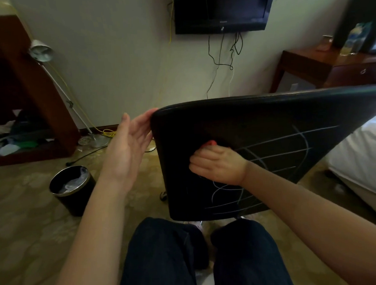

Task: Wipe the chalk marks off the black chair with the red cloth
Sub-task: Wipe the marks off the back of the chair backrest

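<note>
Only a small tip of the one soft red cloth (pixel 210 143) shows; the rest is hidden under the right hand (pixel 218 164), whose fingers curl round it against the black padded chair back (pixel 203 124). The chair's right edge is cut off. At its upper-left corner the left hand (pixel 127 149) touches with straight fingers; pale chalk lines (pixel 279 140) cross beside the right hand, too tangled to count.

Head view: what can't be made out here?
All in the head view:
Red cloth: mostly hidden under the right hand; only a corner shows.
Chalk marks: partly covered by that hand and forearm.
Chair: right side cut off by the frame edge.
Bin: contents blurred.
</note>
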